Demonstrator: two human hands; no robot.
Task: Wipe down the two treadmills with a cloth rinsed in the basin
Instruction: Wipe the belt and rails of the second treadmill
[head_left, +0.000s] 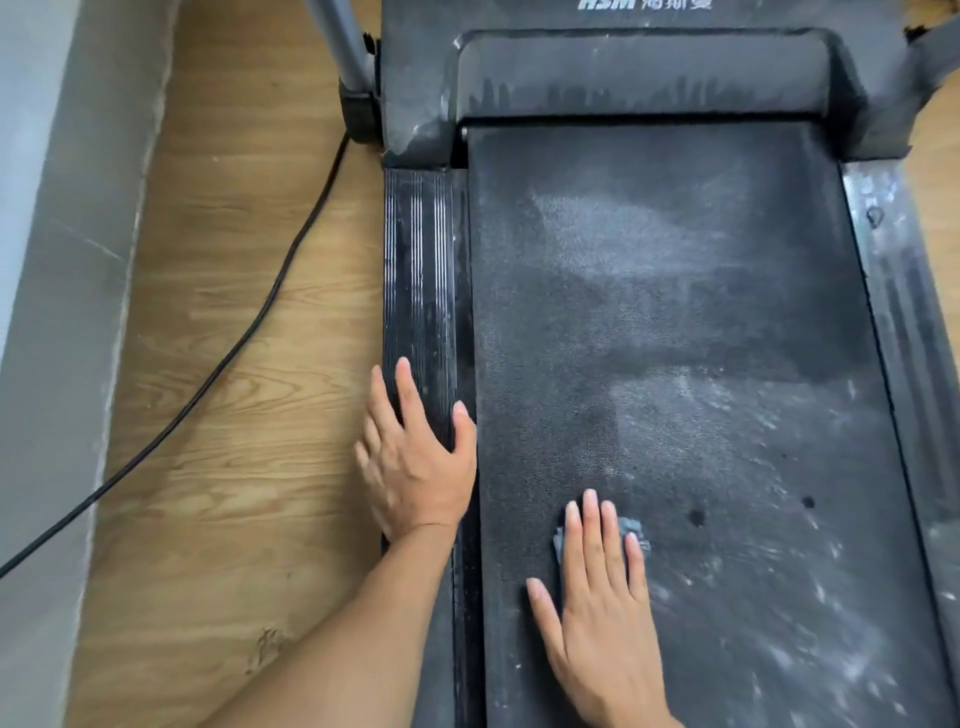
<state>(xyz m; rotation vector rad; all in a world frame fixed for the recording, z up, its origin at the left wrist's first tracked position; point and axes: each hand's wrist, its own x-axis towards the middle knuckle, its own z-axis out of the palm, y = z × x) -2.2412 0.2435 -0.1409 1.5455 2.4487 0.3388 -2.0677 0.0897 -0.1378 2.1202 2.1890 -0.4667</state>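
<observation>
Cloth (631, 531), lower centre of frame, lies on the treadmill belt (675, 312) under the right hand (597, 597), whose straight fingers press it flat. Left hand (415, 462), fingers extended, rests on the side rail (418, 260). Step judged: belt wiping. Dust patches show above, so the next stroke likely goes upward.

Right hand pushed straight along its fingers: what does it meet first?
Only dusty belt ahead of the right hand and cloth; first obstacle is probably the motor cover at the belt's front.

Grey cloth (632, 529) on dusty treadmill (675, 312)
</observation>
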